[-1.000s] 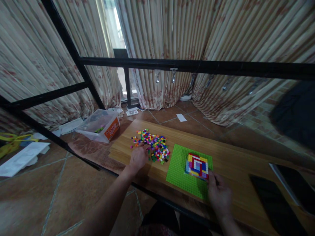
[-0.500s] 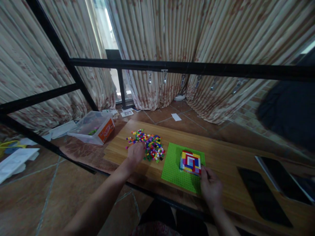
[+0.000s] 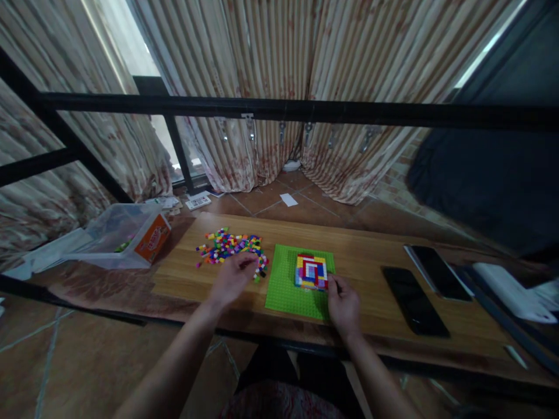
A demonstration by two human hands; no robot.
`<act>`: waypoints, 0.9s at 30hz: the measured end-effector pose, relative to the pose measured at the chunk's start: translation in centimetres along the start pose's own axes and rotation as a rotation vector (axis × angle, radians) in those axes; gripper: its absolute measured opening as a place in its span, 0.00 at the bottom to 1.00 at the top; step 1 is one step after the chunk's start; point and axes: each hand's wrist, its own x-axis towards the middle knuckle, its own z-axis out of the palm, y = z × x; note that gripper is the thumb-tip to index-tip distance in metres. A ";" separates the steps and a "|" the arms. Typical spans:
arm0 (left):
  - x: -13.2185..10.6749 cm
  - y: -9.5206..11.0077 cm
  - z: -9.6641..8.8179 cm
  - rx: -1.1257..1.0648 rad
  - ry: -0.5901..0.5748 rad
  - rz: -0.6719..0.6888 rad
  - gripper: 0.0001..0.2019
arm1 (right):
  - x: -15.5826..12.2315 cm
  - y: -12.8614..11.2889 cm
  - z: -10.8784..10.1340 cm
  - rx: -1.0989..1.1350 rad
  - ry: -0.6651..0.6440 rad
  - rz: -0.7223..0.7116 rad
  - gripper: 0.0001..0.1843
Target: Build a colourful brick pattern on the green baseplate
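Note:
A green studded baseplate lies on the wooden table, carrying a layered square of toy building bricks in red, white, blue and yellow. At the lower right corner of that square, my right hand has its fingers closed against the brick edge. My left hand is raised over the near right side of a pile of loose toy bricks, left of the baseplate. Its thumb and fingertips are pinched together; whatever they hold is too small to make out.
Left of the pile stands a clear plastic box with an orange label. Two dark phone-like slabs lie on the table to the right, beside a white object. A black rail crosses beyond the table, before curtains.
My left hand has risen out of the brick pile and moved toward the baseplate, fingers pinched. My right hand stays at the brick square's corner. The view has turned to the right.

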 end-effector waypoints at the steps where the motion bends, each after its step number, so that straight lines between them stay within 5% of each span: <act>1: -0.5 0.5 1.4 -0.131 -0.031 -0.031 0.11 | 0.0 -0.1 0.0 -0.001 0.001 -0.004 0.23; 5: -1.1 2.0 6.5 -0.388 -0.084 -0.177 0.09 | 0.0 -0.2 0.0 -0.018 0.013 -0.014 0.23; 9: 0.0 1.9 9.2 -0.466 -0.097 -0.231 0.07 | 0.1 0.0 0.1 -0.011 0.011 -0.018 0.23; 27: 2.1 0.1 11.0 -0.260 -0.087 -0.158 0.07 | 0.1 -0.4 0.0 -0.022 0.003 -0.016 0.22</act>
